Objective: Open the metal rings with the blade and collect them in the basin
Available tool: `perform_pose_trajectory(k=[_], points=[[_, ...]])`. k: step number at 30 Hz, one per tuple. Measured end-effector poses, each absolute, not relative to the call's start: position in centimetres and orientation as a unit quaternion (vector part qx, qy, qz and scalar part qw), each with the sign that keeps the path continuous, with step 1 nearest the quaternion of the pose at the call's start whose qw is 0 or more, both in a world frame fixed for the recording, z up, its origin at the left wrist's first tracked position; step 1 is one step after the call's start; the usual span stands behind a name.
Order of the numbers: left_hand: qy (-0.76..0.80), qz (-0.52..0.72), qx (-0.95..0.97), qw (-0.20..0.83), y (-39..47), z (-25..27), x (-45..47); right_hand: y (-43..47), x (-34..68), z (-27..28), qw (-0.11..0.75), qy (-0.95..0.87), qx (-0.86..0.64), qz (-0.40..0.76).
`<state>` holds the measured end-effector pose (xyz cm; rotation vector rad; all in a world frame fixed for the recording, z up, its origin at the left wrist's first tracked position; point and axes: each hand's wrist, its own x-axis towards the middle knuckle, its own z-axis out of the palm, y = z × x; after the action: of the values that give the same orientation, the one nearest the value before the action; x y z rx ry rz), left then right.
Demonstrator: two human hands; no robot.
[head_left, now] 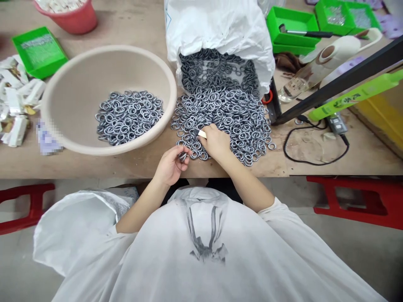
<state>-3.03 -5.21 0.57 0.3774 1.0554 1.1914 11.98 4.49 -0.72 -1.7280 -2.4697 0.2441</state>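
Observation:
Grey metal rings (233,121) lie in a loose heap that spills from the mouth of a white sack (217,25) onto the table. At the heap's front left edge, my left hand (170,165) is closed with its palm turned up, holding a few rings (182,156) in its fingers. My right hand (218,143) rests over the near part of the heap. It grips a small tool with a pale yellow handle (202,134) and a dark tip; the exact kind is unclear. A big beige basin (72,92) to the left contains many similar rings (132,117).
Left of the basin are a green tray (39,52) and white parts (14,100); a red tub (72,19) is behind. To the right stand a dark metal bar (340,79), a clear bottle (315,69), a black cable (286,144) and green bins (291,25) with a hammer (305,33).

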Motion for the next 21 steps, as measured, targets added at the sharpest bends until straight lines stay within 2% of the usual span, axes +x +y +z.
perform_pose_trajectory(k=[4,7,10,14,18,21], points=[[0.479,0.529,0.181,0.676,-4.7,0.6,-2.7,4.8,12.2,-0.8,0.082,-0.810,-0.571,0.102],[0.507,0.549,0.229,0.624,-4.5,0.0,-2.3,4.4,12.7,-0.5,0.169,-0.779,-0.581,0.164],[0.526,0.575,0.309,0.546,-4.2,-0.8,-1.7,3.0,13.1,0.2,0.281,-0.730,-0.544,0.303],[0.517,0.571,0.396,0.500,-3.7,-1.1,-0.7,0.9,13.5,1.2,0.357,-0.620,-0.464,0.522],[0.515,0.560,0.392,0.517,-3.7,-0.5,-0.1,-0.1,13.9,1.5,0.375,-0.525,-0.421,0.638],[0.493,0.533,0.375,0.576,-3.9,-0.1,0.2,-0.4,14.2,1.4,0.389,-0.532,-0.415,0.627]])
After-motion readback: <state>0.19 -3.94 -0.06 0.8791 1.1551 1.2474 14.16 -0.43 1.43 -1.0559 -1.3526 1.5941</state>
